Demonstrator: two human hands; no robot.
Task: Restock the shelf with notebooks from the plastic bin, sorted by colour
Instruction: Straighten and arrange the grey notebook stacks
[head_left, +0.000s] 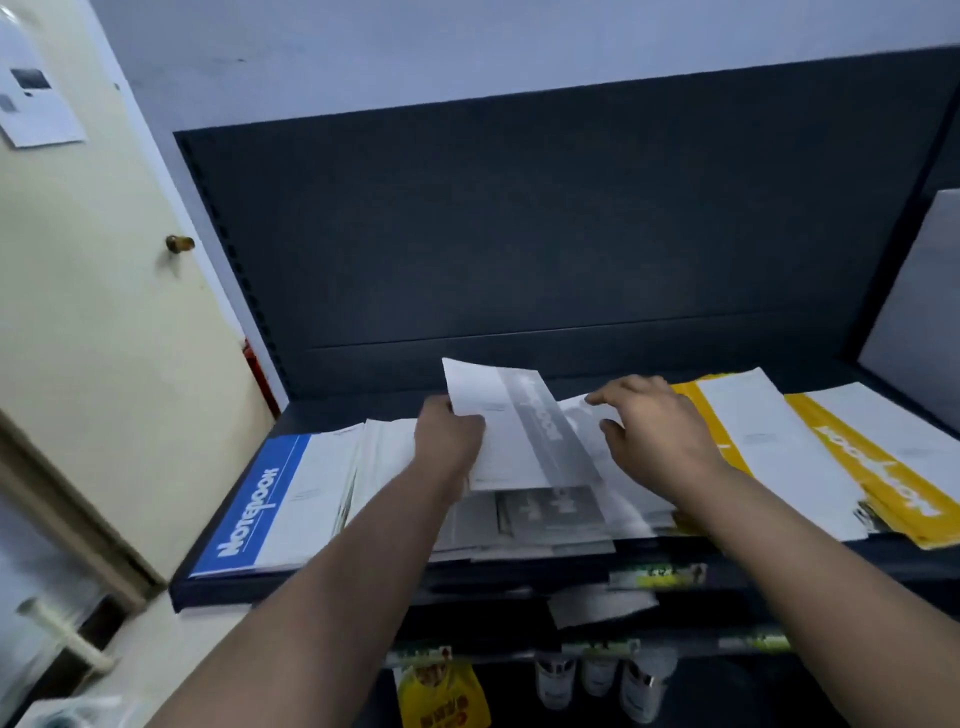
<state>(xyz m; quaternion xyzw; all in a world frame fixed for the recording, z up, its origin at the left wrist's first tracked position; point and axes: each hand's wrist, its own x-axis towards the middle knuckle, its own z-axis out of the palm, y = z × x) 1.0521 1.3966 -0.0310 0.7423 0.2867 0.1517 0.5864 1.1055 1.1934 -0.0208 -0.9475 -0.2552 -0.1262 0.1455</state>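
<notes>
The left hand (449, 434) pinches a grey-banded notebook (511, 426) by its left edge, thumb on top. It holds the book tilted, far end raised, above the grey stack (550, 512) in the middle of the shelf (311, 584). The right hand (657, 431) is spread with loosely bent fingers over the right side of that stack. It grips nothing, and whether its fingertips touch the covers or hover just above them cannot be told. The step looks like laying this book onto the grey pile. To do it well, the right hand should hold the pile steady and true up its fanned edges. The left hand should lower the book flat, band aligned with those below, and slide it back so nothing overhangs the shelf front. The pile is already skewed, so a careless drop could push covers forward. The notebook is thin and flexible, with a white cover and a grey strip bearing blurred lettering. The blue notebook (270, 504) lies just left of the grey pile, and the yellow notebooks (878, 467) overlap each other to its right. That suggests the colours are largely sorted. No plastic bin can be made out here.
</notes>
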